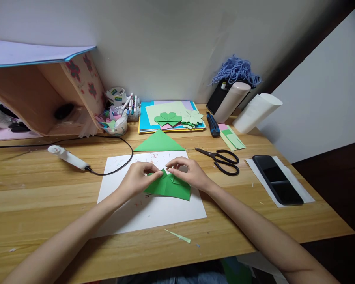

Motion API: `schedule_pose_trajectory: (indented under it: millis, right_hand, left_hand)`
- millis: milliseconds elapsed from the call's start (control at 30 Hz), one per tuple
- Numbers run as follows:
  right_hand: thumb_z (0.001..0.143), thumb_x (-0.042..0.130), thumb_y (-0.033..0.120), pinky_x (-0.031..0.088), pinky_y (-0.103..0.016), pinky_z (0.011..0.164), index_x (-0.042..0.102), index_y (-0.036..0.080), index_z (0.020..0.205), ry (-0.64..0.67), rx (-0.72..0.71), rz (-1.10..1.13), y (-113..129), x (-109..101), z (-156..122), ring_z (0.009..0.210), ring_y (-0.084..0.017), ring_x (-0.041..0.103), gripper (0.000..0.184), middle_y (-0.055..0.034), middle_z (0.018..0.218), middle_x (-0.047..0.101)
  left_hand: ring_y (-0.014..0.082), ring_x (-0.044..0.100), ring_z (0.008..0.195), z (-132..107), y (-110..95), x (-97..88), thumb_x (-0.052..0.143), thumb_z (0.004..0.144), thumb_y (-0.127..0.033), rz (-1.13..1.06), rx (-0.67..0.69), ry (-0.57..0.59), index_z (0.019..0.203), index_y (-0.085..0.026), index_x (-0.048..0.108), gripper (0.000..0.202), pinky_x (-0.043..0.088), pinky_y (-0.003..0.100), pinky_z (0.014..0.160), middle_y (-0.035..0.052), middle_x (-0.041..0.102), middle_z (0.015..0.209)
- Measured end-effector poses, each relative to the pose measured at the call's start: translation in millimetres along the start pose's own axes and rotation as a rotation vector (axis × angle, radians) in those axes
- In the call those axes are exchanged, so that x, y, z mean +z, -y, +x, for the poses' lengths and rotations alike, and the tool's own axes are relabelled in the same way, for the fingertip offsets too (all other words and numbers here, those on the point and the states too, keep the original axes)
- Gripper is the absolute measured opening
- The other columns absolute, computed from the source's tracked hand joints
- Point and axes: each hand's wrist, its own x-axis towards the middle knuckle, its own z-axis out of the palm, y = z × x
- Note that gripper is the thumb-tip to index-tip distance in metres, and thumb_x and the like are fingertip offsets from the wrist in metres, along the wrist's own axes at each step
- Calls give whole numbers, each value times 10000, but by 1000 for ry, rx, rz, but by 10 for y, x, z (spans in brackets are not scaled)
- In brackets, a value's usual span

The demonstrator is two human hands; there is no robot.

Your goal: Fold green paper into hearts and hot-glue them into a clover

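Note:
A folded green paper piece (165,188) lies on a white sheet (154,213) in the middle of the wooden desk (32,185). My left hand (137,178) pinches the paper's upper left edge, fingers closed on it. From the right, my right hand (189,172) presses and pinches a small flap at the top, fingertips curled down. The two hands nearly touch above the fold's centre. A green paper triangle (159,142) lies just beyond the white sheet.
Black scissors (221,159) lie right of the sheet, a phone (277,179) on white paper further right. A white corded tool (68,157) lies left. At the back: coloured paper stack (148,118) with green folded shapes, pen cup, tape, two white rolls, blue yarn.

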Motion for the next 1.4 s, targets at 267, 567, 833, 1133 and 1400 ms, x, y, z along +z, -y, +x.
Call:
schedule_pose_trajectory:
  millis: [267, 567, 833, 1133, 1400]
  right_hand:
    - [784, 548, 217, 428, -241, 645, 603, 161, 751, -27, 11, 20, -4, 120, -25, 701, -121, 547, 85, -14, 745, 615]
    - [758, 570, 203, 424, -227, 626, 604, 160, 768, 14, 13, 25, -31, 149, -38, 682, -113, 531, 56, -9, 750, 612]
    - [824, 498, 338, 427, -239, 622, 618, 154, 771, -34, 136, 136, -59, 16, 25, 691, -125, 554, 225, -30, 755, 633]
    - [688, 654, 380, 373, -226, 564, 613, 137, 703, 30, 302, 210, -180, -56, 18, 634, -116, 520, 247, -6, 693, 582]
    - [685, 657, 391, 389, -230, 588, 619, 147, 741, 13, 272, 220, -128, 3, 13, 669, -132, 531, 253, -8, 724, 594]
  left_hand:
    - [147, 580, 682, -43, -21, 116, 557, 752, -348, 6, 27, -3, 742, -169, 685, 221, 412, 239, 642, 13, 691, 750]
    - [136, 534, 635, -26, 9, 166, 583, 725, -319, -134, -3, 44, 660, -137, 671, 212, 376, 224, 590, 20, 655, 659]
    - [118, 471, 566, 11, 86, 172, 612, 695, -369, -168, -94, -9, 596, -140, 629, 250, 327, 225, 534, 4, 593, 590]
    - [139, 499, 641, 52, 99, 129, 604, 695, -436, -313, -143, -74, 723, -143, 631, 295, 352, 237, 595, 12, 594, 692]
    - [75, 321, 471, 38, 127, 147, 638, 632, -516, -274, -235, -85, 493, -141, 502, 423, 208, 219, 451, -46, 392, 481]
